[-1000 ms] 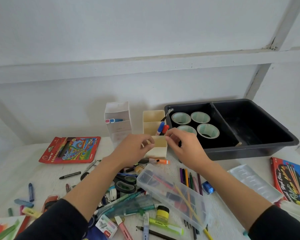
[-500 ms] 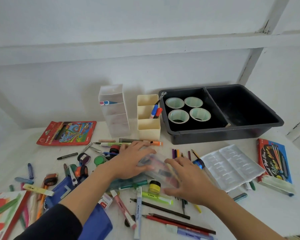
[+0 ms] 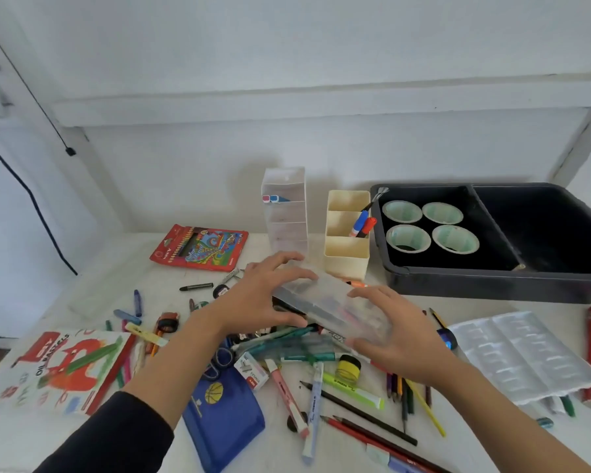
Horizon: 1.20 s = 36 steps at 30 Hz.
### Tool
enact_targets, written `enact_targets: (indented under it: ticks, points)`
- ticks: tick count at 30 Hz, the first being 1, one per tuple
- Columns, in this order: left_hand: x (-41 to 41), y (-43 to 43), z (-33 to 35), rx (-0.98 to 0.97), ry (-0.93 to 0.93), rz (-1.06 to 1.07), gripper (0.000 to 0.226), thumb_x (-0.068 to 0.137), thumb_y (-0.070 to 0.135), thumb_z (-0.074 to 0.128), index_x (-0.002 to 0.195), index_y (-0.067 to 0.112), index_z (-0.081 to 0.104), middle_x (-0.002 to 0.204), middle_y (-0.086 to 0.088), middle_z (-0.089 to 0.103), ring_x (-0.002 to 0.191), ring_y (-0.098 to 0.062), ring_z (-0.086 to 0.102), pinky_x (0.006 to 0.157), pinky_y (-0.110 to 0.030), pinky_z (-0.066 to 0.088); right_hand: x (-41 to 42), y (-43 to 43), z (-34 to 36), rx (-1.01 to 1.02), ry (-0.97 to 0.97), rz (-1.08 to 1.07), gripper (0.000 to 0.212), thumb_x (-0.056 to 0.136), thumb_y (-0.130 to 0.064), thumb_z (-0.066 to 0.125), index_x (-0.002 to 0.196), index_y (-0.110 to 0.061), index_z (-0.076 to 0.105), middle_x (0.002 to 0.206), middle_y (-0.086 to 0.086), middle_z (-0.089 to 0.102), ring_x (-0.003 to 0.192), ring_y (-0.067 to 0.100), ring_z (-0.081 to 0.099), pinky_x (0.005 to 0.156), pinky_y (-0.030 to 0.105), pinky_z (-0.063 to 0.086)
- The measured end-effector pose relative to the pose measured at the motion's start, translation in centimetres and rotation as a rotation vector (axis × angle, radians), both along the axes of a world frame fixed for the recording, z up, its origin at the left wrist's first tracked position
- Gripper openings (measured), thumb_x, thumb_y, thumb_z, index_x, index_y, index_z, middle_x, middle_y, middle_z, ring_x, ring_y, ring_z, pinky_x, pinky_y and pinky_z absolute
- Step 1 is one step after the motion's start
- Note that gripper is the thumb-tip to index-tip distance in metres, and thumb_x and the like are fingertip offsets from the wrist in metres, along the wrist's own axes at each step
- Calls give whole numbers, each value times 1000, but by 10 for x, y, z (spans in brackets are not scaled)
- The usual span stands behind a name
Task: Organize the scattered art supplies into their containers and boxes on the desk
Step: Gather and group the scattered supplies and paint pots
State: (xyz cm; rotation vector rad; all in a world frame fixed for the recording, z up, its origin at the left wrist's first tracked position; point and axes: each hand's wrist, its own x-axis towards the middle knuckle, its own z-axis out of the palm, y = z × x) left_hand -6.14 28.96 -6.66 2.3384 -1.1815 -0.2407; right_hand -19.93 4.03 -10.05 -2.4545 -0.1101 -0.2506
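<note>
**Clear case gripped at both ends – sorting its contents prob. next**

Nearest, below both wrists, lay the loose stuff: a blue pouch (image 3: 222, 414), scattered pencils (image 3: 372, 418), a green highlighter (image 3: 352, 390) & a yellow jar (image 3: 348, 365) just under the R palm.

Above that pile, the L hand (image 3: 256, 302) and R hand (image 3: 401, 339) each grasped one end of the clear case (image 3: 331, 310). L fingers (image 3: 280, 264) curled over its far-left end, thumb on the near edge. R fingers (image 3: 365, 291) hooked over the top, thumb against the near-right corner. The case sat tilted btw the two palms, w/ coloured pens showing through it. Whether it hung free of the pile or touched it, couldn't tell; same for whether the lid was latched.

Beyond the L fingertips stood a clear drawer tower (image 3: 284, 206). Beyond the gap btw the hands was a cream organiser (image 3: 347, 254) w/ two markers (image 3: 364, 227) in its middle slot. Past the R fingertips sat a black bin (image 3: 492, 285) w/ four tape rolls (image 3: 406, 237) in its left compartment.

Step in hand, prob.: dealing w/ the case itself, either opening it to load loose pens or moving it out of the clutter. The next move would call for a firm two-end hold, the case kept level so nothing slid, then a set-down spot on the desk (image 3: 99, 295) near the fingers, or a thumb working the lid edge if it was to be opened.
</note>
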Motion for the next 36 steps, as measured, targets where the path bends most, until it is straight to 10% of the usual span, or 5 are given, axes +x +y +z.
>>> enact_targets:
  ticks: [10,15,25,29,36]
  points:
    - [-22,60,-5,-268,51,288,15,84,37,64,99,41,65,90,19,70,82,-9,65,65,-23,50,17,21,28,451,410,286,31,85,-34,79,114,-31,68,112,-13,70,107,7,65,91,27,54]
    - [-53,73,-7,-326,128,466,10,94,45,65,97,36,63,83,20,69,64,-5,62,54,-15,43,12,40,12,418,98,53,24,82,-53,72,85,-29,71,84,-7,69,80,9,63,70,23,50]
    - [-94,132,-28,-356,610,414,54,82,59,73,128,63,44,123,34,60,110,1,65,81,-25,59,6,65,-9,357,179,74,24,85,-53,61,91,-33,73,74,-8,70,67,11,65,66,26,56]
    - [-101,146,-50,-124,472,351,87,76,61,77,141,65,19,126,63,29,117,31,37,91,-7,40,-2,69,-15,356,217,36,16,83,-51,63,95,-46,71,84,-21,72,72,7,68,67,20,55]
    - [-94,158,-84,91,224,174,107,58,92,66,143,61,9,144,48,5,137,20,3,115,-17,13,-10,65,-15,293,250,-5,28,79,-52,67,92,-31,81,83,-16,75,79,11,69,73,30,57]
